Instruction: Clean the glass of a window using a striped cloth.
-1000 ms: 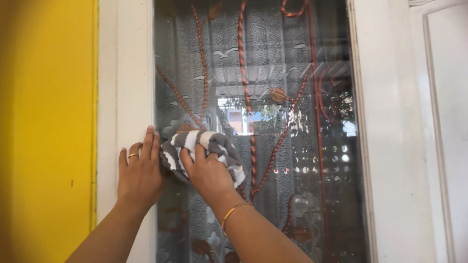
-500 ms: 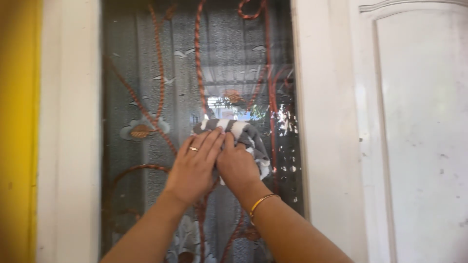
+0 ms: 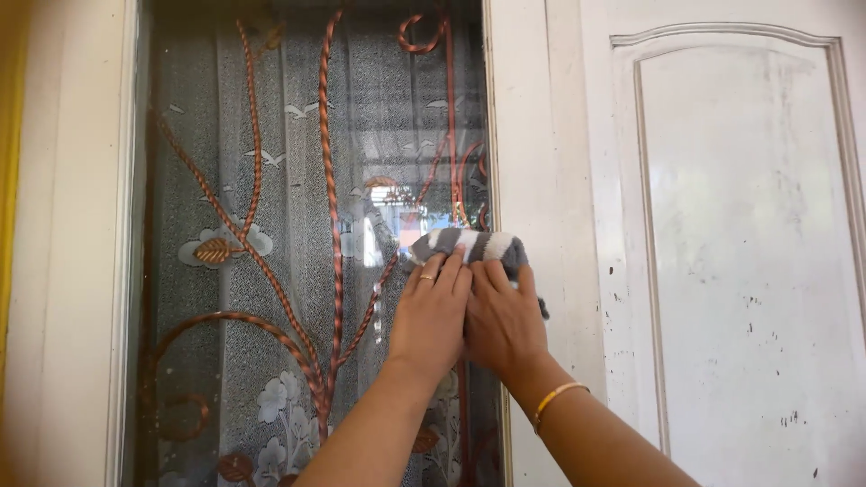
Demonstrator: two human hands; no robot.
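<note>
Head view: a grey-and-white striped cloth (image 3: 474,245) is pressed against the right edge of a patterned glass pane (image 3: 271,180), just beside the white frame post (image 3: 537,162). The right hand (image 3: 503,320), a gold bangle (image 3: 557,399) at its wrist, has its grip flat over the cloth; the left hand (image 3: 431,316), wearing a ring, lies touching alongside, fingers extended on it. A white panelled door (image 3: 740,243) stands to the right.
</note>
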